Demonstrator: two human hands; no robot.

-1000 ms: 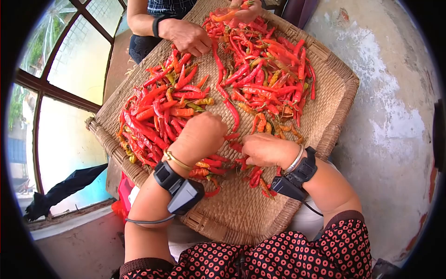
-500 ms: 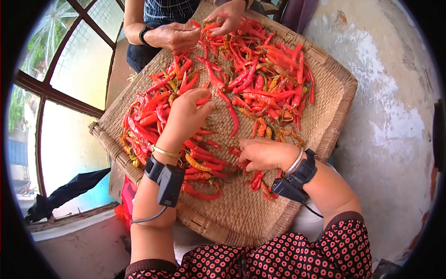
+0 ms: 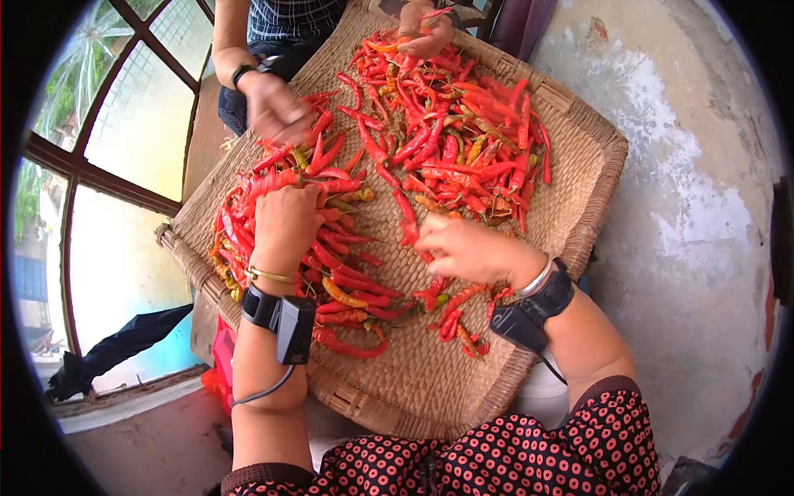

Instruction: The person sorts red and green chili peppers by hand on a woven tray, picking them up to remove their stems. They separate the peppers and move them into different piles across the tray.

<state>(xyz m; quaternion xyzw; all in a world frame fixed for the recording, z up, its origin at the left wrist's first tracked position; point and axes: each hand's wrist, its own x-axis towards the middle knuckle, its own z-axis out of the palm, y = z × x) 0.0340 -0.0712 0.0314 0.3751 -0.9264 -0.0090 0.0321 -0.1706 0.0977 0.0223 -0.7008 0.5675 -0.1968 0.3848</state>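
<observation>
A woven basket tray [image 3: 430, 372] holds heaps of red chili peppers, a few of them orange or greenish. My left hand [image 3: 287, 223] rests on the left heap [image 3: 335, 273], fingers curled down among the peppers; whatever is under them is hidden. Near the middle of the tray, my right hand [image 3: 471, 250] has its fingers bent and pinched at the lower end of a red chili pepper [image 3: 408, 231]. Below that hand lies a small group of loose peppers [image 3: 455, 318]. The larger heap [image 3: 463, 140] spreads across the far right side.
Across the tray sits another person, whose blurred hand [image 3: 279, 109] is over the left heap and whose other hand [image 3: 426, 31] holds peppers. A window [image 3: 124, 248] stands at left, a worn wall [image 3: 662, 207] at right. A black cloth [image 3: 120, 343] hangs by the window.
My left hand has moved down and left onto the heap. My right hand has risen slightly toward the middle pepper. The other person's hands have moved apart.
</observation>
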